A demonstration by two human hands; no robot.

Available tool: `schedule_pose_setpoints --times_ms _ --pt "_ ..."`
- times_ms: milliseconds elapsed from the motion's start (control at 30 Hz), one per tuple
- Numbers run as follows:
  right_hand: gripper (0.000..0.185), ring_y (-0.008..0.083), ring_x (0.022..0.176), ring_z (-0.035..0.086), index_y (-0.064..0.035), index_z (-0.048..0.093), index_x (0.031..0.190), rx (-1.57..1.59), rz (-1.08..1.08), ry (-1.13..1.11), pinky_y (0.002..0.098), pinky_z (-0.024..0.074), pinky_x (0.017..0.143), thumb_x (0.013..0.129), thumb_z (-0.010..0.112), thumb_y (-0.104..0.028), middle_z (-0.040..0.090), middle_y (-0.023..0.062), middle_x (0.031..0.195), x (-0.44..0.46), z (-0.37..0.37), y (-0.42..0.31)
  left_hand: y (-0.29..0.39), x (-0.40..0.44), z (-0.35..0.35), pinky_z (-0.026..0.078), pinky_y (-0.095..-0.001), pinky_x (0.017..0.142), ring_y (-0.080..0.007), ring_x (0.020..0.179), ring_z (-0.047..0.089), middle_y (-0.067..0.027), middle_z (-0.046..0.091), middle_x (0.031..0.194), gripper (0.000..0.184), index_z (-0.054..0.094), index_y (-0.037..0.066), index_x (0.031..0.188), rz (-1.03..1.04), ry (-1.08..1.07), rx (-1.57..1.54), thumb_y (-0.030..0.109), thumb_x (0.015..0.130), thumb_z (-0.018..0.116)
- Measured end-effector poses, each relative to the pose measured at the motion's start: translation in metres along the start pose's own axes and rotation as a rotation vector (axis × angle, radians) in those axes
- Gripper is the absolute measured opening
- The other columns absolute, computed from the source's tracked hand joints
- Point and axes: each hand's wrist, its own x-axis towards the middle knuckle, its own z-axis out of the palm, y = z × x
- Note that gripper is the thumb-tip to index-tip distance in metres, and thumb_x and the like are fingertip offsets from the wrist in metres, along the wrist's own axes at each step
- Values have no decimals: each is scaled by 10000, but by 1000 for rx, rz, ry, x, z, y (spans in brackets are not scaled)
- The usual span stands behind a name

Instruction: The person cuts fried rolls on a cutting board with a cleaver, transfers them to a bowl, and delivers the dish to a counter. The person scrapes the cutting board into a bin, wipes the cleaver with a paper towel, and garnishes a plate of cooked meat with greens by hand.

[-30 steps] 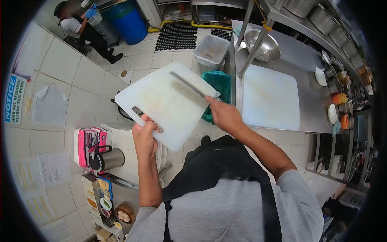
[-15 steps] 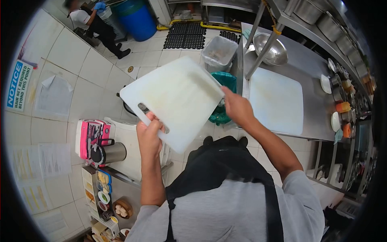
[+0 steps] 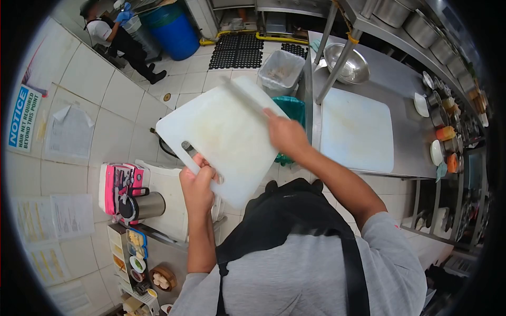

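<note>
My left hand (image 3: 198, 181) is closed round the edge of a white cutting board (image 3: 211, 124), with fingers through its handle slot. The board is held up in the air, tilted, above the floor and partly over a bin lined with a green bag (image 3: 291, 109). In my right hand (image 3: 286, 134) is a knife (image 3: 243, 97), gripped by its handle. Its blade, blurred by motion, lies over the far part of the board's face; I cannot tell whether it touches.
On the steel counter (image 3: 408, 139) at right lie a second white board (image 3: 358, 131) and a metal bowl (image 3: 348, 63). A grey bin (image 3: 282, 71) stands ahead. A steel jug (image 3: 148, 205) and pink bag (image 3: 118, 189) are at left. A co-worker (image 3: 113, 39) stands far left.
My right hand and the knife have moved left across the board, from its right edge onto its face. The board in my left hand has shifted only slightly.
</note>
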Motion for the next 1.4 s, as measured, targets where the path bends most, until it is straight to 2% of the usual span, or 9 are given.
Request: schedule_pose_setpoints --times_ms 167,467,567,667,733,867,1067,1267,1400 --pt "434 470 797 734 -62 612 1402 -65 236 -43 575 592 728 985 514 -131 741 283 867 20 8 64 -2 -1 -11 332 -221 560 -56 629 439 -38 641 893 359 680 -87 1106 30 14 -11 -34 813 478" --pt "465 369 710 688 -110 586 1449 124 -255 -91 496 574 657 985 601 -95 673 142 830 -49 -53 -76 -22 33 -1 382 -254 636 -82 688 478 -10 591 807 245 688 -57 991 39 25 -21 6 827 518" --pt "456 369 719 698 -113 588 1447 105 -284 -56 504 572 654 991 590 -112 689 147 851 -49 -47 -71 -16 34 3 384 -254 643 -87 691 481 -9 578 797 241 682 -58 989 56 22 -9 0 829 512" --pt "441 393 750 706 -100 597 1438 55 -132 3 520 569 658 999 572 -128 707 183 857 -33 -17 -28 -10 31 -1 385 -252 646 -84 694 482 -7 579 796 256 687 -61 1007 49 16 -32 -1 833 508" --pt "419 432 801 707 -77 606 1425 -25 117 -155 536 568 704 1016 546 -145 725 233 886 -12 -22 -7 -9 28 -2 385 -249 648 -82 694 482 -3 579 795 265 691 -63 1017 34 23 -59 -1 836 507" --pt "410 467 849 700 -59 603 1422 110 97 -99 537 558 770 1021 559 -129 740 260 979 -26 -49 -22 -14 31 -3 381 -243 648 -74 698 478 11 576 789 261 698 -58 1013 45 62 -39 0 840 512" --pt "474 362 709 686 -84 589 1432 159 -240 -125 485 556 621 958 608 -77 648 139 801 -66 -73 -65 -16 47 1 384 -250 642 -68 691 467 18 567 785 207 694 -30 952 71 88 -34 10 845 522" --pt "514 345 698 677 -111 574 1471 143 -245 -114 468 552 611 965 621 -31 659 131 807 -66 -63 -51 -13 49 8 384 -255 645 -77 695 465 8 565 785 187 682 -30 930 45 118 -36 29 839 530" --pt "487 370 713 682 -109 591 1449 133 -232 -104 481 556 632 968 622 -39 668 153 804 -67 -64 -48 -13 49 2 374 -233 620 -67 687 465 -18 610 868 288 669 -56 1062 60 66 1 -6 824 513"
